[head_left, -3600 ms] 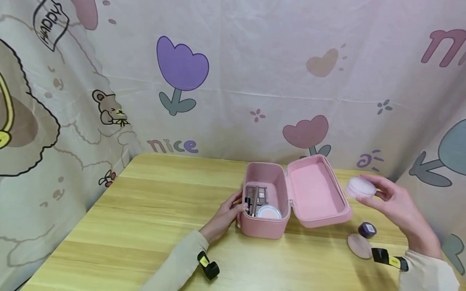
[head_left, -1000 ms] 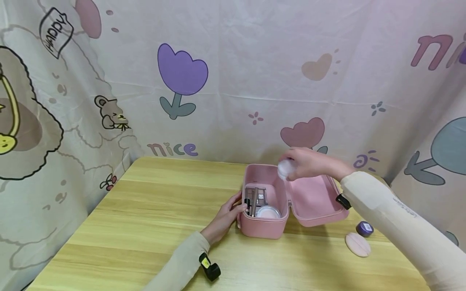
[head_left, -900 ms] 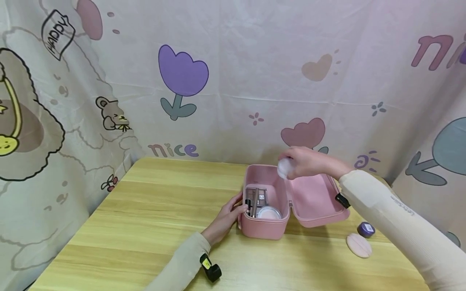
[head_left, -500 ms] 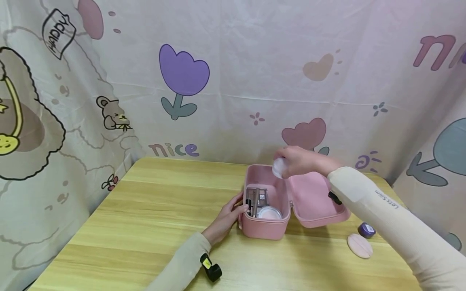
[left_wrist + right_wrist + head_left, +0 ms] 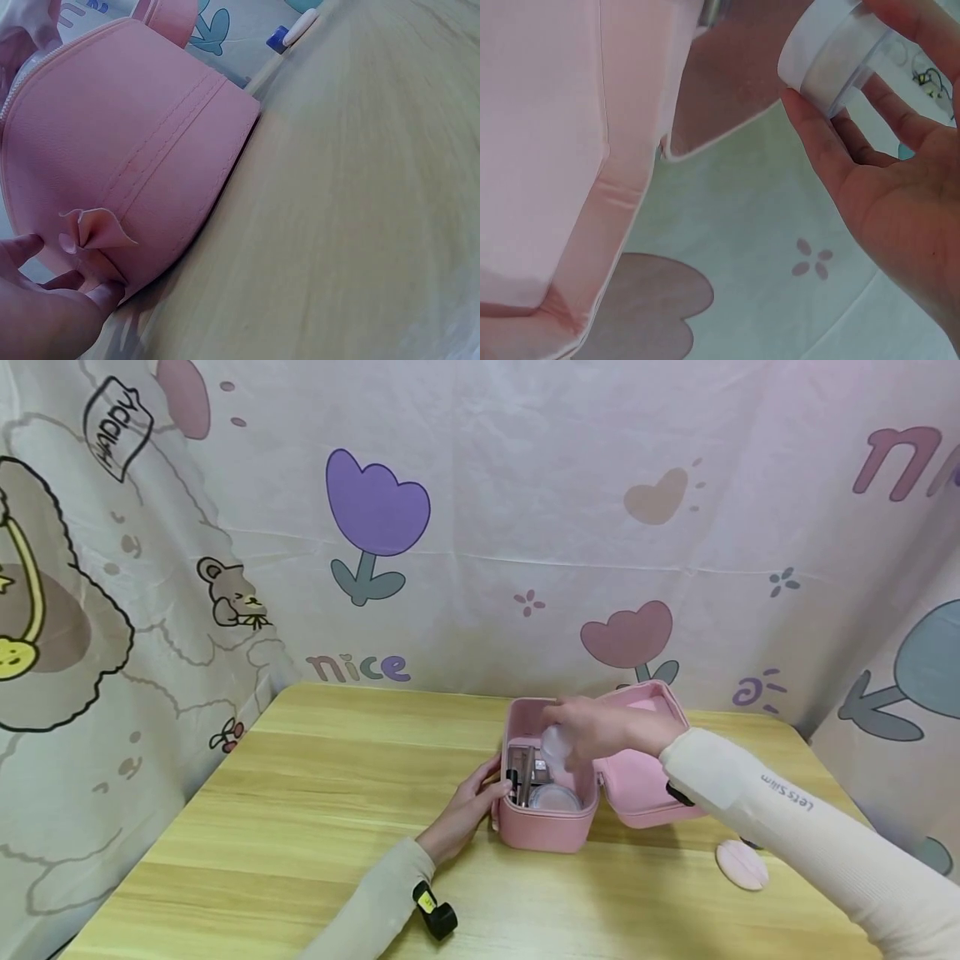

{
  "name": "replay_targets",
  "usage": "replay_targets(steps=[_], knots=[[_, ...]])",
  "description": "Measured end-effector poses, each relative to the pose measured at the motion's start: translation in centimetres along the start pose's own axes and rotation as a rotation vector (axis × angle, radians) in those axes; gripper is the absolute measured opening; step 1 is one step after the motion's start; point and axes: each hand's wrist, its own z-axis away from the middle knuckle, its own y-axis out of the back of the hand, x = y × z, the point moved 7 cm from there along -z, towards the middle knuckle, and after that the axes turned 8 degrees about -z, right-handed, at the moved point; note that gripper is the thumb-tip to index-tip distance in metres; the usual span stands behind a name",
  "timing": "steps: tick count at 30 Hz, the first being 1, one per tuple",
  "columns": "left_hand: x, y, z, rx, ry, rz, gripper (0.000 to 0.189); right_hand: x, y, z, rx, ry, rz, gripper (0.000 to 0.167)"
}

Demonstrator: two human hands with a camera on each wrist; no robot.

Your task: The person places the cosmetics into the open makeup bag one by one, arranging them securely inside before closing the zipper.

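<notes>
A pink makeup case (image 5: 543, 833) stands on the table with its lid (image 5: 637, 797) swung out to the right. My left hand (image 5: 463, 814) grips the case's left side, its fingertips around the small bow (image 5: 97, 229) in the left wrist view. My right hand (image 5: 596, 731) holds a round white cosmetic jar (image 5: 832, 56) by its sides, lowered into the case opening and tilted. In the case lie a round compact (image 5: 555, 798), an eyeshadow palette (image 5: 542, 770) and slim tubes (image 5: 526, 781). The right hand hides part of the case's interior.
A pale pink powder puff (image 5: 742, 865) lies on the table at the right. A small purple-blue pot (image 5: 277, 39) sits beside it, mostly covered by the right sleeve in the head view. A printed curtain (image 5: 480, 527) hangs behind the table (image 5: 322, 768).
My right hand has carried the white jar from the right, over the lid, and then down and left into the case. The left hand has stayed on the case.
</notes>
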Motion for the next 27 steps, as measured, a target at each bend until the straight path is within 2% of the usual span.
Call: replay_targets(steps=[5,12,17,27], knots=[[0.0,0.0,0.0,-0.001,0.002,0.001,0.07,-0.6,-0.5,0.4,0.003,0.032,0.045,0.054],[0.1,0.0,0.0,-0.005,-0.006,0.001,0.069,-0.7,-1.7,0.8,-0.056,0.037,0.006,0.055],[0.1,0.0,0.0,-0.009,-0.008,-0.001,0.069,-0.7,-2.5,0.9,-0.069,0.048,0.009,0.053],[0.0,0.0,0.0,-0.01,-0.008,0.003,0.069,-0.7,-3.4,0.6,-0.1,-0.004,0.025,0.057]])
